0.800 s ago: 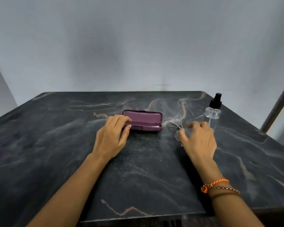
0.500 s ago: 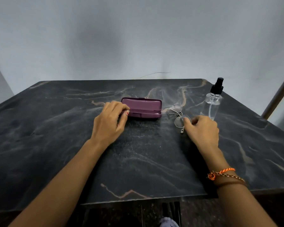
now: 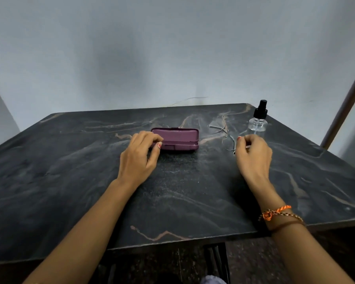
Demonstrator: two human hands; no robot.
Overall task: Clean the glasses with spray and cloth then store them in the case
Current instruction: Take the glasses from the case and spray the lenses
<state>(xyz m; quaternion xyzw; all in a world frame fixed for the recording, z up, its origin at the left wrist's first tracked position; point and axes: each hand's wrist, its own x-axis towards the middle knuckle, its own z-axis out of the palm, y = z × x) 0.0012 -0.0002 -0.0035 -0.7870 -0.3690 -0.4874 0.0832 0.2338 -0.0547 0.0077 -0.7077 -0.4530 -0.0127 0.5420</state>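
Note:
A closed purple glasses case (image 3: 178, 138) lies flat at the middle of the black marble table (image 3: 182, 191). My left hand (image 3: 138, 158) grips the case's left end, fingers on the lid and thumb at the front edge. Thin wire-framed glasses (image 3: 226, 140) sit to the right of the case, one temple reaching back toward the far edge. My right hand (image 3: 254, 156) pinches the frame's near right side between thumb and fingertips. Just behind that hand stands a clear spray bottle (image 3: 257, 125) with a black pump top. No cloth is in view.
A grey wall rises behind the table's far edge. A slanted metal pole (image 3: 344, 105) stands past the right corner. Bracelets circle my right wrist (image 3: 279, 216). The table's near edge runs just under my forearms.
My right hand has slid from over the glasses to their right side and pinched the frame. The left hand has stayed on the case. The view has tilted a little.

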